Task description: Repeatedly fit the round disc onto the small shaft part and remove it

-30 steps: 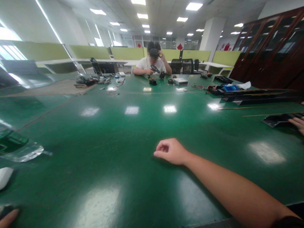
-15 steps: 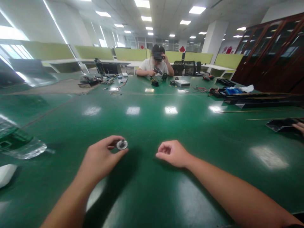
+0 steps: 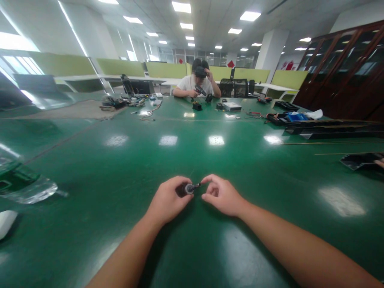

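Observation:
My left hand (image 3: 168, 200) is closed around a small dark tool with a silver collar and a thin tip (image 3: 189, 188), which points right. My right hand (image 3: 220, 195) sits just to the right of it, fingers curled, with the fingertips pinching at the tip of the tool. Both hands hover low over the green table (image 3: 120, 168) near its front middle.
A clear plastic bottle (image 3: 21, 182) lies at the left, a white object (image 3: 5, 224) below it. Across the table a person (image 3: 196, 82) handles a dark tool among cables and boxes. Long dark strips (image 3: 330, 130) and another person's fingertips (image 3: 380, 163) lie at the right.
My left hand came in from the lower left holding the small tool and moved right until it met my right hand. My right hand turned its fingers toward the tool's tip.

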Available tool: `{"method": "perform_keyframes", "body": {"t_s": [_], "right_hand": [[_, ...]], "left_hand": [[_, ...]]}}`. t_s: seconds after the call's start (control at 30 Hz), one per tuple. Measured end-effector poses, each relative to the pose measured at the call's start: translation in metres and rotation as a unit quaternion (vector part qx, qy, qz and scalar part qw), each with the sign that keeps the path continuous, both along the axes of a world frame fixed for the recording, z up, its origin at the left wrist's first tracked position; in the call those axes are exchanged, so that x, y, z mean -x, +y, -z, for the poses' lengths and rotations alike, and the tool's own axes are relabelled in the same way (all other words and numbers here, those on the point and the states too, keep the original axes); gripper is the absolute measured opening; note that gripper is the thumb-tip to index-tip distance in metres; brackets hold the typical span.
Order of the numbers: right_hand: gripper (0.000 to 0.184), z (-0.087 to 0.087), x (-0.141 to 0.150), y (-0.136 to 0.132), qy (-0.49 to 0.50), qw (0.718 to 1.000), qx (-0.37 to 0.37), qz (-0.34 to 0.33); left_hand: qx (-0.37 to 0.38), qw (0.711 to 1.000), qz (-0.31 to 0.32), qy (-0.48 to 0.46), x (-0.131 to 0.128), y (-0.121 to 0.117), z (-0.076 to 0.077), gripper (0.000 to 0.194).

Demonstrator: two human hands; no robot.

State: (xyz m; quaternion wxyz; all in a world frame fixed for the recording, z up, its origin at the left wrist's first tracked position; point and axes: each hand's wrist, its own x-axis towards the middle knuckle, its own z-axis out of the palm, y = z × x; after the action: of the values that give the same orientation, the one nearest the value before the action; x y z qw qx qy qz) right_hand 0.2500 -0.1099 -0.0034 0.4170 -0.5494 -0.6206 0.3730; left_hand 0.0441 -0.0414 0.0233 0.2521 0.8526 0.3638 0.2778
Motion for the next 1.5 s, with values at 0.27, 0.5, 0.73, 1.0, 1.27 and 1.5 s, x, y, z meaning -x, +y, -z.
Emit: {"method": "perform_keyframes", "body": {"t_s": [0.27,0.5,0.73,1.0,1.27,1.5], "right_hand": [[0.029,-0.0004,-0.0004,-0.0011,0.000,1.000,-0.002,-0.009],[0.027,-0.0025,-0.0004,-0.0015,-0.015,1.000,-0.014,-0.012],[0.026,-0.0002,-0.0006,-0.0013,-0.032,0.999,-0.026,-0.007],[0.020,-0.0001,-0.0008,-0.0007,-0.015,1.000,-0.025,-0.009],[0.018,-0.0009,0.0002,-0.0002,-0.007,0.999,-0.030,-0.013],[0.017,-0.0018,0.0001,-0.0002,-0.016,0.999,-0.030,-0.012]], "left_hand": [[-0.018,0.999,0.043,-0.016,-0.0001,0.0018,0.0007,0.018],[-0.025,0.998,0.053,-0.009,0.0001,0.0006,-0.0006,0.021],[-0.026,0.996,0.086,-0.003,-0.0014,0.0008,0.0007,0.023],[-0.018,0.996,0.090,-0.003,-0.0017,0.0000,0.0020,0.025],[-0.014,0.996,0.089,0.004,-0.0023,-0.0001,0.0014,0.025],[-0.025,0.995,0.093,-0.006,-0.0020,-0.0003,0.0022,0.026]]}}
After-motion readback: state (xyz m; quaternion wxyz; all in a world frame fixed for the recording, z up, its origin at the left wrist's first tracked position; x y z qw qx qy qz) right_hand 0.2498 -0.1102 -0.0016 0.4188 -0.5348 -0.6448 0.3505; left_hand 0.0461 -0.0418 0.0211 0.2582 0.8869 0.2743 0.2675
